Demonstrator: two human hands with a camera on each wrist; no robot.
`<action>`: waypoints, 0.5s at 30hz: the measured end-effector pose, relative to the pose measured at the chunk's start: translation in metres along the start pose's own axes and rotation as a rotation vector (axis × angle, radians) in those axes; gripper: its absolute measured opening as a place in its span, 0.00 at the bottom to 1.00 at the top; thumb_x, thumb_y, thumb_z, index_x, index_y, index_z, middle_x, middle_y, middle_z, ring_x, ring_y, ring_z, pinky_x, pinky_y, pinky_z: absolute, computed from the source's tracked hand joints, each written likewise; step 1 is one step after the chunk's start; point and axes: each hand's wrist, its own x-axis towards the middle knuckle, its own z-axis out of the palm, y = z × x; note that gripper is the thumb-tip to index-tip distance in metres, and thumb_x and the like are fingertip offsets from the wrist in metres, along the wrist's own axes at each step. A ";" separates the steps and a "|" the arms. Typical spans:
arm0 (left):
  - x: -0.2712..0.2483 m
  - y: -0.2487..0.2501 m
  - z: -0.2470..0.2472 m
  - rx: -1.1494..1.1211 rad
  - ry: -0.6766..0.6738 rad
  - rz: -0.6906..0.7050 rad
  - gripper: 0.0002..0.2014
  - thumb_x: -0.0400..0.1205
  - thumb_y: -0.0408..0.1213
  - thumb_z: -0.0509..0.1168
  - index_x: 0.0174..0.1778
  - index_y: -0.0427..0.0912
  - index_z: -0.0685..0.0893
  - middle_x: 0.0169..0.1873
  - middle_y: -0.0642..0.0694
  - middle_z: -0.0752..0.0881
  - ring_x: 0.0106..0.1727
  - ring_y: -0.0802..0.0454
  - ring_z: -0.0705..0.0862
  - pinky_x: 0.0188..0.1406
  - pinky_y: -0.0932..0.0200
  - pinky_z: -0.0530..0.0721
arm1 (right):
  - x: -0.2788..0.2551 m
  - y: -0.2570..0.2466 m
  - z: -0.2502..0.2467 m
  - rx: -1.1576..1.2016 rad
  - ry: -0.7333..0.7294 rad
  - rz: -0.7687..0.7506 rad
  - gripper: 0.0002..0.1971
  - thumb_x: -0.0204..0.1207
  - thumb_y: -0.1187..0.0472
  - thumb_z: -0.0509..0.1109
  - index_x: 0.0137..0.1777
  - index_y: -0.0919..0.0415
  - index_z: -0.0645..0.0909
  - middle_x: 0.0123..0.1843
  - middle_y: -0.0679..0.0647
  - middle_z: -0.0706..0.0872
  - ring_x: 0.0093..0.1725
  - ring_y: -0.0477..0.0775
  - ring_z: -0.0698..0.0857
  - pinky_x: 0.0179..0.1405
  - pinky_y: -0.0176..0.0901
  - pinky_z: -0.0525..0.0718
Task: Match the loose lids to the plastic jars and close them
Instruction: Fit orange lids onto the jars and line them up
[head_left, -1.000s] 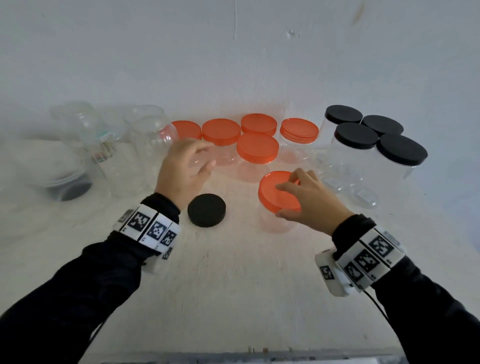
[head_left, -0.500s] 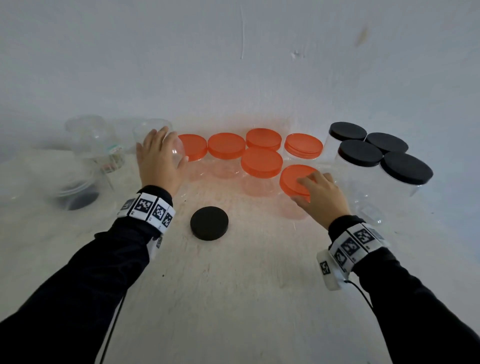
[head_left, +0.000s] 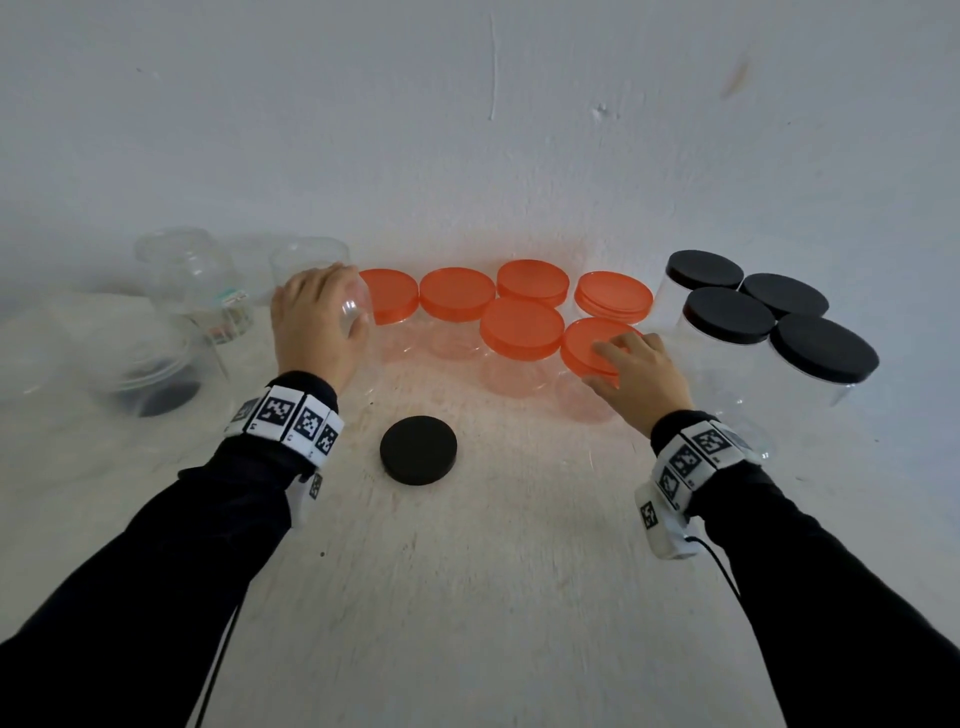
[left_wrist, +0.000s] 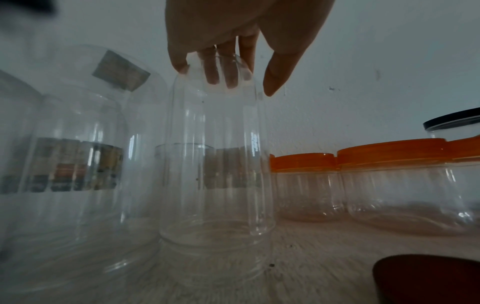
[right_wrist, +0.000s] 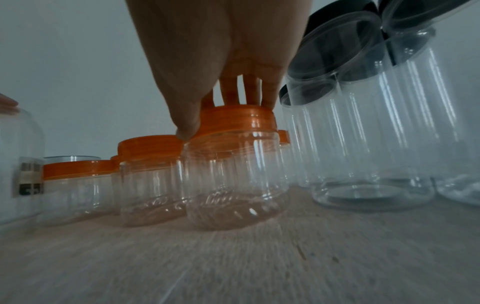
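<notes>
My left hand (head_left: 335, 306) grips the top of a tall clear lidless jar (head_left: 358, 312) at the back left. In the left wrist view the fingers (left_wrist: 221, 76) show through the jar (left_wrist: 215, 164) and the thumb lies on its right side. My right hand (head_left: 602, 364) holds the orange lid (head_left: 587, 340) of a small clear jar (right_wrist: 233, 185) standing on the table; in the right wrist view thumb and fingers curl round that lid (right_wrist: 241, 119). A loose black lid (head_left: 418, 449) lies flat between my forearms.
Several orange-lidded small jars (head_left: 522, 327) stand in a cluster along the wall. Several tall black-lidded jars (head_left: 727, 314) crowd close to my right hand. More clear jars (head_left: 187, 270) stand at far left, one with something black in it (head_left: 150, 389).
My right hand has carried the orange-lidded jar back and to the right, into the cluster. My left hand has moved left and back onto the tall clear jar.
</notes>
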 end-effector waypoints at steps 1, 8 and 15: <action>0.000 0.000 -0.001 -0.008 -0.013 -0.005 0.21 0.74 0.31 0.68 0.64 0.37 0.78 0.63 0.39 0.81 0.67 0.38 0.74 0.71 0.41 0.66 | 0.001 0.001 0.000 0.008 0.001 0.001 0.22 0.80 0.50 0.64 0.71 0.58 0.73 0.68 0.58 0.75 0.69 0.61 0.68 0.62 0.53 0.74; -0.003 0.010 -0.015 -0.028 -0.008 0.054 0.20 0.75 0.31 0.68 0.64 0.35 0.79 0.74 0.38 0.70 0.74 0.36 0.64 0.73 0.35 0.63 | 0.009 0.004 0.003 0.040 0.027 0.013 0.22 0.80 0.50 0.63 0.71 0.59 0.73 0.70 0.59 0.73 0.70 0.62 0.66 0.61 0.55 0.75; -0.047 0.051 -0.019 -0.190 -0.219 0.255 0.14 0.76 0.33 0.66 0.58 0.36 0.82 0.57 0.40 0.80 0.62 0.46 0.71 0.63 0.50 0.72 | 0.010 0.006 0.009 0.044 0.050 0.024 0.23 0.80 0.49 0.61 0.72 0.58 0.71 0.71 0.59 0.72 0.71 0.63 0.65 0.65 0.58 0.73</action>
